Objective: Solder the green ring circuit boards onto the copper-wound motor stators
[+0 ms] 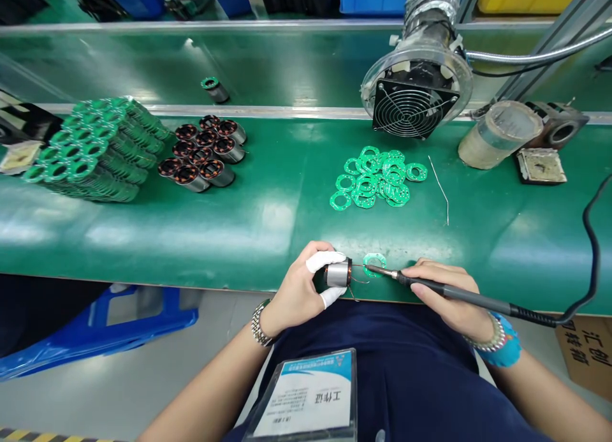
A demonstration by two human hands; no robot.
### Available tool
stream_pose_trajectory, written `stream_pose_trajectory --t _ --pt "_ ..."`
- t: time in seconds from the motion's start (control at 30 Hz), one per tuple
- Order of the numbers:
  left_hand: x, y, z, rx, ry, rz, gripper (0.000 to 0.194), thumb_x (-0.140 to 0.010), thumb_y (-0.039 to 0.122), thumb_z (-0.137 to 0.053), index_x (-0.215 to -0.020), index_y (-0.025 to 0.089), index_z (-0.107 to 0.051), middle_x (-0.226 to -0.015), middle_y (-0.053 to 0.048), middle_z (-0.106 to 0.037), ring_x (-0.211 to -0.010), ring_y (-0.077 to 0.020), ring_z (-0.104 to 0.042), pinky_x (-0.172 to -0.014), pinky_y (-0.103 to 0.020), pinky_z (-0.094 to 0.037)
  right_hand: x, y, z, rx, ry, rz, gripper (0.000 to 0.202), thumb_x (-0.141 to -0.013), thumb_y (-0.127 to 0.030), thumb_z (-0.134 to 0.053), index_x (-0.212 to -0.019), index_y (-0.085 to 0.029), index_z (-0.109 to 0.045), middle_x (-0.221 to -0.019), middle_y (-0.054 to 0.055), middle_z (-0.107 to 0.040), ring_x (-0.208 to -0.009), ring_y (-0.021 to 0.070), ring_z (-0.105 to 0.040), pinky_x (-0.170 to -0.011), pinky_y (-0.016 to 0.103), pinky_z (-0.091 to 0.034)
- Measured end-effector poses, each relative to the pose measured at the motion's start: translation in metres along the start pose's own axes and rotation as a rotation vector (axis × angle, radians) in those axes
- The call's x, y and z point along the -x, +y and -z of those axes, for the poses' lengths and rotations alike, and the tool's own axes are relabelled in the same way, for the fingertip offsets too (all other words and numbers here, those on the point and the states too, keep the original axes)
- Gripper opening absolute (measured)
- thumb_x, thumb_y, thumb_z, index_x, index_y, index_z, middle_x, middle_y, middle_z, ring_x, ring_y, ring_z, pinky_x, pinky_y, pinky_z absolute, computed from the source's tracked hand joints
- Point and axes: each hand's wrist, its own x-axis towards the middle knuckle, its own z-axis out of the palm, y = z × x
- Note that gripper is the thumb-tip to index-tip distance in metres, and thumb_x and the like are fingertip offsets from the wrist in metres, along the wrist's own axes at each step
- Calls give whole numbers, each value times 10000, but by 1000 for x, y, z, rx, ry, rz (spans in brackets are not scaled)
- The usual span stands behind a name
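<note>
Near the bench's front edge, my left hand (pixel 306 282), with white covers on thumb and finger, grips a silver motor stator (pixel 337 274) on its side. Thin wire leads stick out of its right end. My right hand (pixel 447 292) is closed round the dark handle of a soldering iron (pixel 459 293). The iron's tip points left and meets or lies very close to one of the leads. Just behind the tip, a green ring-shaped circuit board (pixel 375 261) lies on the bench; the tip covers part of it. Whether tip and board touch, I cannot tell.
Loose ring boards (pixel 377 177) lie in a heap beyond my hands, with a solder wire (pixel 440 190) to their right. Further left stand several stators (pixel 205 150) and stacked boards (pixel 95 148). A fume fan (pixel 415 107) hangs behind; a jar (pixel 500 134) and sponge tray (pixel 541 166) stand right.
</note>
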Motion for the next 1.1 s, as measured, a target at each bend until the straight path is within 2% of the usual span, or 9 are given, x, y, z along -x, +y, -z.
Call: stream_pose_trajectory --t 0.37,0.67,0.87,1.1 --pt "0 1 0 3 9 -12 430 -700 143 -654 -1087 231 -491 -1046 -64 -477 -917 -180 -543 -791 -356 -498 0 1 0 -2 -4 -15 170 -839 -225 -547 -971 -235 -653 -842 28 -703 -778 172 -658 -736 309 -533" --pt "-1 3 1 -33 3 -25 429 -697 124 -649 -1081 225 -488 -1032 -61 -477 -916 -178 -538 -781 -342 -488 -1 0 0 -67 -23 29 176 -832 -172 -549 -965 -213 -657 -773 36 -672 -706 157 -623 -660 301 -504" --pt "-1 4 1 -43 -3 -13 412 -695 138 -646 -1067 222 -491 -1027 -65 -484 -905 -180 -543 -774 -348 -494 3 3 1 -93 26 1 176 -823 -177 -566 -966 -227 -656 -810 30 -679 -759 169 -630 -742 325 -500" --pt "-1 4 1 -83 5 -33 409 -694 132 -644 -1063 215 -489 -1024 -66 -490 -903 -181 -546 -776 -336 -485 3 1 5 -43 57 16 168 -825 -186 -562 -955 -225 -661 -818 31 -687 -767 169 -638 -727 304 -507"
